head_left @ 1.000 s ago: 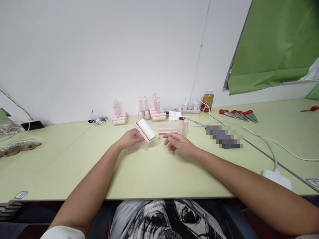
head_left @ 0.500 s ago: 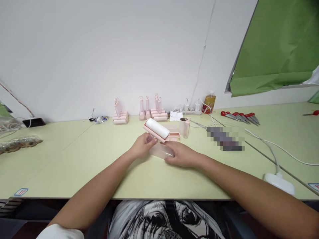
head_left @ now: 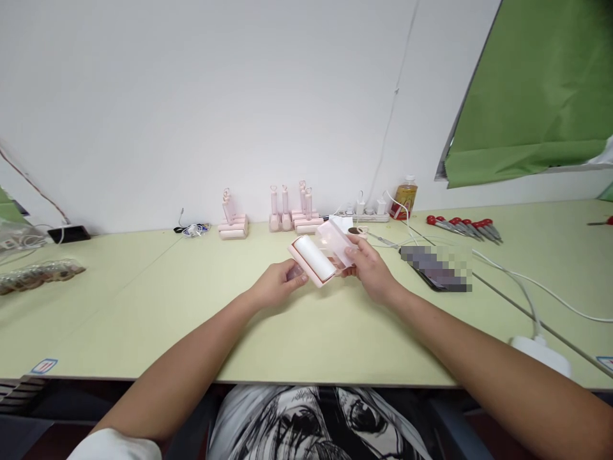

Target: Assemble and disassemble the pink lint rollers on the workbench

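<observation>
In the head view, my left hand [head_left: 279, 283] is closed round the handle of a pink lint roller [head_left: 314, 259], whose white roll faces up and slants down to the right. My right hand [head_left: 372, 268] grips a translucent pink cover [head_left: 336, 241] between thumb and fingers. The cover is tilted, just right of and behind the roller. Whether the two pieces touch is unclear. Both hands are raised over the pale green table [head_left: 191, 338]. Small parts behind my right hand are mostly hidden.
Several pink rollers [head_left: 233, 229] stand along the wall. A power strip [head_left: 378, 217] and a bottle [head_left: 404, 198] are at the back. To the right lie red-tipped tools [head_left: 462, 226], a pixelated dark object [head_left: 435, 268], cables and a white charger [head_left: 541, 354].
The clear cover has risen from below the roller to its right side, held in my right hand. The roller has turned more steeply and moved slightly right and down.
</observation>
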The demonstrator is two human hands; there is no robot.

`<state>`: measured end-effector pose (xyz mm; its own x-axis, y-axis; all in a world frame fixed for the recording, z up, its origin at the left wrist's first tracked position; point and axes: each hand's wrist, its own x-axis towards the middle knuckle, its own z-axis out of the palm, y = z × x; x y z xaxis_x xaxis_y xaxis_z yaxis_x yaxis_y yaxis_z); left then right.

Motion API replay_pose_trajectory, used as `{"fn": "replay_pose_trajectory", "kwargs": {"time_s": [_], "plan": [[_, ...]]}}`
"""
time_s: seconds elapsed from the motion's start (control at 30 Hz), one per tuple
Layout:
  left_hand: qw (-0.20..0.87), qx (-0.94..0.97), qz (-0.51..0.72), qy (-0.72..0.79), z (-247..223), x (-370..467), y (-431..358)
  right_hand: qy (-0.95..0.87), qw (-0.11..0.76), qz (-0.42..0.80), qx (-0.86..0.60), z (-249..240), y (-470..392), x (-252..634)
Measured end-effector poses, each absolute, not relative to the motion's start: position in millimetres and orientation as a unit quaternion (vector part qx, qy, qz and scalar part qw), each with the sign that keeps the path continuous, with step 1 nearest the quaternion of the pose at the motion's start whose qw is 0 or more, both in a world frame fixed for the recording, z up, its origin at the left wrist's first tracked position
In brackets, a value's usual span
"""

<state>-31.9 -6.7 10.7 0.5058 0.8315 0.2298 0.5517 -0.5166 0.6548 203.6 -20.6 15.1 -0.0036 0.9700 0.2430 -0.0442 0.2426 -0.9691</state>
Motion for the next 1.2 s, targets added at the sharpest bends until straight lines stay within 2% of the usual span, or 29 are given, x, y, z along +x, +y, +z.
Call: {"fn": "replay_pose_trajectory", "kwargs": {"time_s": [0.17, 0.53, 0.77, 0.93, 1.1, 1.2], "plan": [[0.258, 0.829, 0.256, 0.425, 6.3, -29.5, -6.4, -0.57, 0.525, 0.477, -0.414, 7.4, -24.0, 194.7], [0.255, 0.833, 0.249, 0.423, 3.4, -29.4, -6.2, -0.694, 0.419, 0.434, -0.393, 5.3, -24.9, 198.3], [0.235, 0.838, 0.243, 0.429, 2.7, -28.8, -5.9, -0.74, 0.367, 0.349, -0.443, 1.5, -26.9, 200.6], [0.231, 0.839, 0.24, 0.43, 2.7, -28.7, -6.5, -0.774, 0.307, 0.354, -0.427, 2.7, -32.5, 199.8], [0.258, 0.835, 0.252, 0.416, 6.0, -26.7, -14.0, -0.779, 0.29, 0.376, -0.411, 7.0, -38.5, 199.7], [0.282, 0.823, 0.271, 0.412, 7.3, -22.8, -17.6, -0.742, 0.324, 0.416, -0.415, 7.4, -39.3, 196.9]]}}
